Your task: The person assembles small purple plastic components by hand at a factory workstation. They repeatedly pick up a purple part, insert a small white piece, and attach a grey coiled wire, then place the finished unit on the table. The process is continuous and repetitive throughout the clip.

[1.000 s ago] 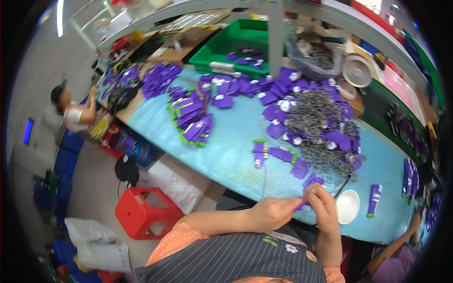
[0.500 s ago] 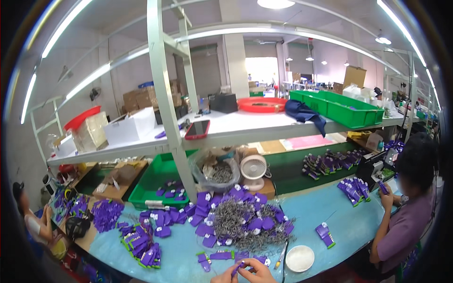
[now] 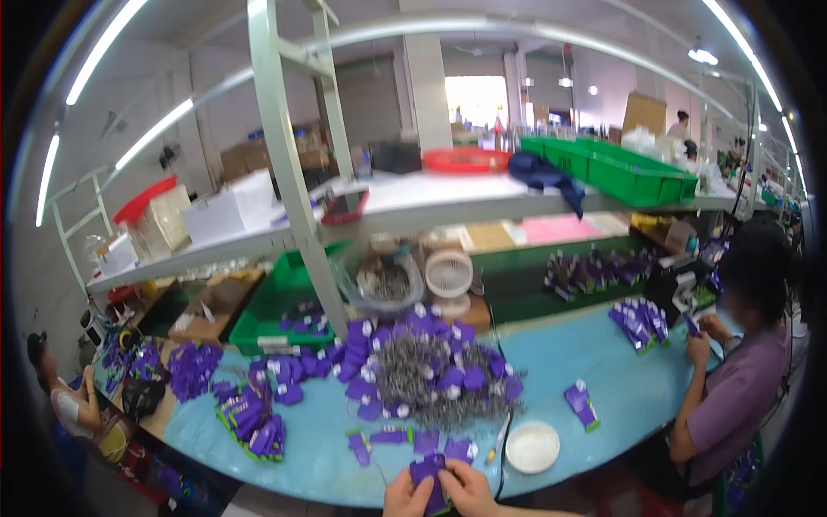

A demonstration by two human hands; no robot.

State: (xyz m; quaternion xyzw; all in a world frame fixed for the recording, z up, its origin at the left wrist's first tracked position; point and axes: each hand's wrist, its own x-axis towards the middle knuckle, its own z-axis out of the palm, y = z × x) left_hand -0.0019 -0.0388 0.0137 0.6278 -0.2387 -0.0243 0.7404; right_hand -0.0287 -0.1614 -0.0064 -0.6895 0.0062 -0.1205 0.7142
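Both hands are working low at the near edge of the blue-topped table (image 3: 319,465). The left hand (image 3: 407,497) is pinching one side of a purple piece (image 3: 428,468) between thumb and fingers; the right hand (image 3: 468,491) is gripping the other side, thumb lying near its top. The piece is sitting between them, over the table edge.

Progress, as judged: this one is looking unfinished, since both hands are busy on it. A fanned stack of green-edged pieces (image 3: 250,418) is lying to the left, apparently further along. Much is seemingly remaining: a large heap of grey wiry parts (image 3: 413,375) is resting among loose purple pieces (image 3: 357,362) in the middle. A short row of purple pieces (image 3: 392,436) is lying just beyond the hands, and a single purple piece (image 3: 582,405) is lying alone to the right, past a white dish (image 3: 532,446). A co-worker (image 3: 732,362) is handling something small at the right end.

Hard to make out: the hands are covering much of the held piece, and its lower end is running close to the frame's bottom. Fingers underneath are hidden; I am not telling whether a grey part is attached. Blur is softening the heap, so no count is being attempted.
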